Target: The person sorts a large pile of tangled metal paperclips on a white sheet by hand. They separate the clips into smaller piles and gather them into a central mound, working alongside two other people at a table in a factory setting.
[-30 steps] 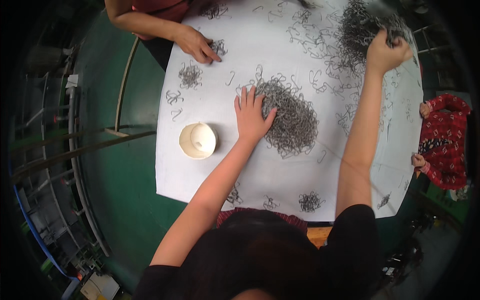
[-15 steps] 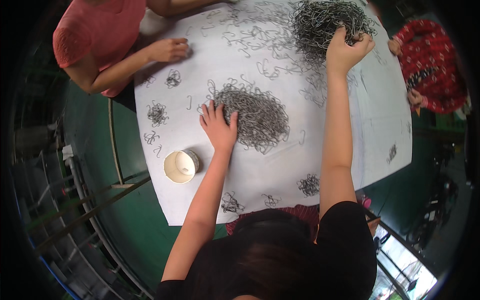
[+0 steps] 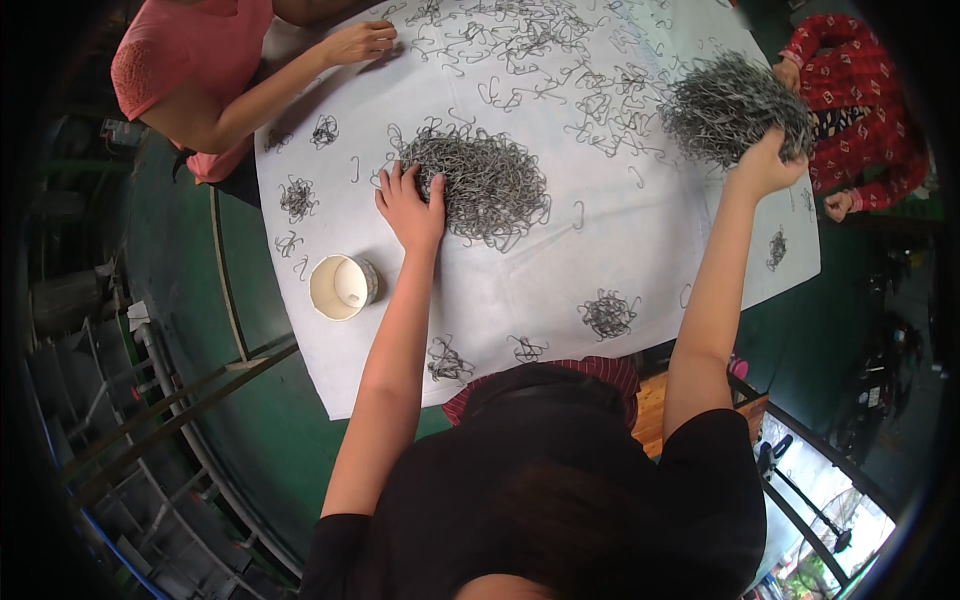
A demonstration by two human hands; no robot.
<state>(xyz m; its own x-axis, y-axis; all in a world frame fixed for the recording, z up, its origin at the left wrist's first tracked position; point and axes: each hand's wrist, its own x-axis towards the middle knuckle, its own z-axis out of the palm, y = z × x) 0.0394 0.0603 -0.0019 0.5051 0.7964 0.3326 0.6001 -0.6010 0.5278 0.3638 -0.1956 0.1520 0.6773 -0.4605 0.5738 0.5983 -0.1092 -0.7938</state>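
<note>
Left fingers (image 3: 397, 180): spread wide, touching the left edge of the left pile (image 3: 490, 190) of hooks
Right fingers (image 3: 773, 142): curled at the near edge of the right pile (image 3: 730, 105); whether they grip any, I cannot tell
Cup (image 3: 325, 288): on the tabletop (image 3: 560, 275), left of the left fingers, nearer the body
Small cluster (image 3: 608, 314): nearer the body, left of the right fingers

A head-worn fisheye camera faces down from behind and above the left hand (image 3: 411, 210) and right hand (image 3: 766, 168).
</note>
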